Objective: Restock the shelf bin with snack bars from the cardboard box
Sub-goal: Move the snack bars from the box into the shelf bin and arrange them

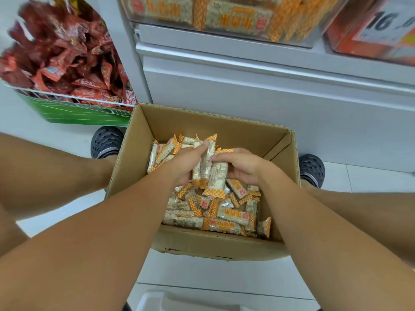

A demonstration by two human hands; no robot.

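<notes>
An open cardboard box stands on the floor between my feet, holding several white-and-orange snack bars. Both hands are inside it. My left hand and my right hand together grip a bunch of bars held upright between them, just above the loose pile. Above, at the top of the view, the clear shelf bin holds several of the same bars.
A white shelf unit rises behind the box. A green-fronted basket of red snack packets is at the left. An orange-red box with a price label sits at the top right. My dark shoes flank the box.
</notes>
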